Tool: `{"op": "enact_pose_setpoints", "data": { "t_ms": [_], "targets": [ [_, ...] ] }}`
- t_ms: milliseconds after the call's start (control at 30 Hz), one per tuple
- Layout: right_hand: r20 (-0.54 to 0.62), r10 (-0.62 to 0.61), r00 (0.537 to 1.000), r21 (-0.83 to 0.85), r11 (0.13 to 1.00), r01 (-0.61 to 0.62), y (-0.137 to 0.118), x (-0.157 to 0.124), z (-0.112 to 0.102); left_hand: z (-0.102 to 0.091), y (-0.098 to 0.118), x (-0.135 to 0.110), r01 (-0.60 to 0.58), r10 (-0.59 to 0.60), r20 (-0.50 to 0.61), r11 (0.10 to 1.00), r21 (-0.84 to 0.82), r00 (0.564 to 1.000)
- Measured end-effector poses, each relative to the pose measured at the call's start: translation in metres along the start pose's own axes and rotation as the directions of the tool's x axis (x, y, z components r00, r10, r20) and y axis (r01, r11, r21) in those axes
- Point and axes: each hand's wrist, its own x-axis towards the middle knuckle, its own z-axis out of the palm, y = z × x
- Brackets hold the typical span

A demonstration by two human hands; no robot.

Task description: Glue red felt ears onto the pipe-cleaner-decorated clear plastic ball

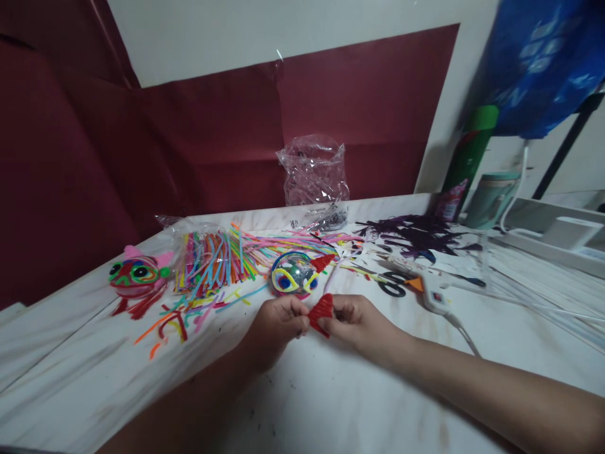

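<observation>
Between my two hands, a small red fuzzy triangle [322, 310], seemingly made of pipe cleaner, is held above the table. My right hand [355, 321] pinches its right side between thumb and fingers. At its left corner, my left hand [282, 320] has thumb and fingertips closed on it. Just behind the hands sits a clear ball-shaped figure [295, 275] with yellow-rimmed blue eyes. A similar red triangular ear [323, 261] sticks up from its right side. Its lower part is partly hidden by my hands.
At left stands a finished-looking figure [138, 277] with pink ears. Bundled pipe cleaners [212, 258] and loose cut pieces [177, 325] lie nearby. Black-handled scissors [393, 285] and a corded glue gun [435, 296] are at right. Behind are a plastic bag [314, 173] and purple strips [418, 233].
</observation>
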Motion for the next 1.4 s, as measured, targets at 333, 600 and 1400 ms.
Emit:
{"op": "enact_pose_setpoints", "data": {
  "t_ms": [333, 600, 1400],
  "targets": [
    [0.04, -0.031, 0.999, 0.03, 0.999, 0.03, -0.008, 0.002, -0.003, 0.003, 0.004, 0.0, -0.014, 0.014, 0.006, 1.0, -0.026, 1.0],
    [-0.076, 0.095, 0.993, -0.083, 0.991, -0.101, -0.006, 0.007, -0.01, 0.003, 0.003, 0.004, -0.012, 0.015, -0.084, 1.0, 0.026, 0.996],
    [-0.197, 0.034, 0.98, -0.058, 0.997, -0.046, -0.002, 0.011, -0.011, -0.008, -0.003, 0.006, -0.188, 0.272, -0.396, 0.953, 0.238, 0.877]
  ]
}}
